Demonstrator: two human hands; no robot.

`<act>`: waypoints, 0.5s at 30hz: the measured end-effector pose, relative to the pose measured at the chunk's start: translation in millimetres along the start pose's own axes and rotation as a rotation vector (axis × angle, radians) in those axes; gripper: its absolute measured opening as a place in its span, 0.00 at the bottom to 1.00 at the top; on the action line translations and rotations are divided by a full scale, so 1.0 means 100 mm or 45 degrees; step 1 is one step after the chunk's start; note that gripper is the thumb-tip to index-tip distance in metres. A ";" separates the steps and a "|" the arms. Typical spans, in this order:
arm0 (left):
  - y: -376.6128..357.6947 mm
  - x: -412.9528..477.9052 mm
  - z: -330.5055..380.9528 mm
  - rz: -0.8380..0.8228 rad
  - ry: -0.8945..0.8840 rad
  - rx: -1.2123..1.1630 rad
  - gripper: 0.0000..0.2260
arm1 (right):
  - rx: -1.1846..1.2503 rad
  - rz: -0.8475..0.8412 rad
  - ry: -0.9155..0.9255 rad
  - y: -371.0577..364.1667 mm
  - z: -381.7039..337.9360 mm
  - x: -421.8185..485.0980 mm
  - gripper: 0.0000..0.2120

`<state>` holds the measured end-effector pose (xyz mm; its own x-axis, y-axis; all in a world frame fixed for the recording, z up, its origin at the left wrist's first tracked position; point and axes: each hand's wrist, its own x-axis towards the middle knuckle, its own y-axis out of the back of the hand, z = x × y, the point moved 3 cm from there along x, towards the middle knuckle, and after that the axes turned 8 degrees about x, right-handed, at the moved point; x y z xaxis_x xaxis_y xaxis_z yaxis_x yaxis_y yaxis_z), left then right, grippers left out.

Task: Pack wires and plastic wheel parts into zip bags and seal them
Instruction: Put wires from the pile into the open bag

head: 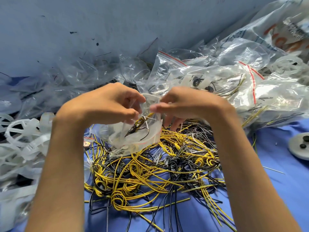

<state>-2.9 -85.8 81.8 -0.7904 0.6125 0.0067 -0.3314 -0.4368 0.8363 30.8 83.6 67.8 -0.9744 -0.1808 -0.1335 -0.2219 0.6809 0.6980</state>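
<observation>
A small clear zip bag (133, 136) hangs between my two hands above the wire pile. Inside it lie yellow and black wires and a pale plastic wheel part. My left hand (110, 102) pinches the bag's top edge from the left. My right hand (184, 104) pinches the same edge from the right, its lower fingers hanging loose. Below, a tangle of loose yellow, black and white wires (150, 168) covers the blue cloth. White plastic wheel parts (21, 131) are heaped at the left.
Filled zip bags with red strips (225, 84) are piled at the back right, and empty clear bags (66, 81) at the back left. A grey disc with black dots (301, 148) lies at the right edge. A blue wall (117, 22) rises behind.
</observation>
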 end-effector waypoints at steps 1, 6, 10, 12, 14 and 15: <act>0.00 -0.01 0.00 0.011 -0.008 0.012 0.16 | -0.117 -0.009 -0.001 -0.02 0.01 0.01 0.18; 0.17 -0.08 0.01 0.267 -0.047 0.174 0.14 | -0.272 -0.021 -0.064 0.01 0.09 -0.03 0.08; 0.26 -0.14 0.02 0.292 -0.075 0.368 0.19 | -0.198 -0.018 -0.022 0.02 0.05 -0.04 0.07; 0.27 -0.15 0.02 0.244 -0.061 0.447 0.21 | -0.216 -0.028 0.020 -0.01 0.00 -0.04 0.06; 0.28 -0.18 0.02 0.180 -0.053 0.462 0.22 | -0.192 -0.050 0.035 -0.02 -0.03 -0.04 0.06; 0.28 -0.20 0.01 0.144 -0.047 0.450 0.23 | -0.183 -0.063 0.038 -0.03 -0.03 -0.04 0.05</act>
<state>4.1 -109.0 105.7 -0.7905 0.5997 0.1242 -0.0397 -0.2526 0.9668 35.7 80.2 68.9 -0.9603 -0.2345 -0.1508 -0.2605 0.5621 0.7850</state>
